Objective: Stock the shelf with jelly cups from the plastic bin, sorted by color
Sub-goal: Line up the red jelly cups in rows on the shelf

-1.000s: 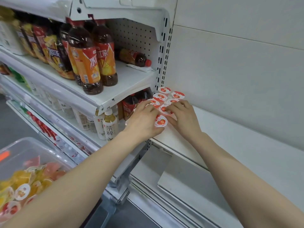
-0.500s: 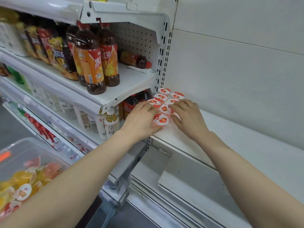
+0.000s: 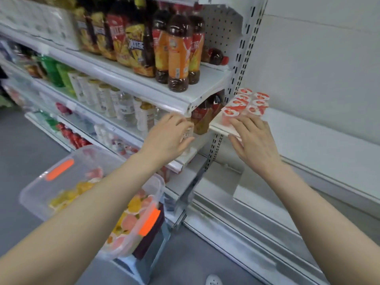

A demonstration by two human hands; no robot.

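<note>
**Both hands loose by the red cups**

R hand point(image 3: 255, 144): fingers point(image 3: 241, 125) straight and a bit apart, nothing held. The tips sit right at the nearest of the red cups point(image 3: 246, 101). I can't tell thru the blur whether they're touching or just short. The palm faces down over the near edge of the shelf point(image 3: 308, 132).

L hand point(image 3: 167, 138): fingers point(image 3: 183, 122) loosely curled and close together, nothing in them. It hangs in front of the drinks bay, left of the post point(image 3: 236, 79), apart from the cups.

The red cups stand upright, lids up, in two rows running near to far. They're at the left end of the white shelf, just beside the post.

Bin point(image 3: 37, 188): clear plastic w/ orange latches, low on the left, partly under the L forearm. I see yellow and pink cups mixed inside.

Tea bottles point(image 3: 177, 58) w/ orange labels stand on the higher shelf, up and left of the red cups. One more bottle lies on its side behind them.
</note>
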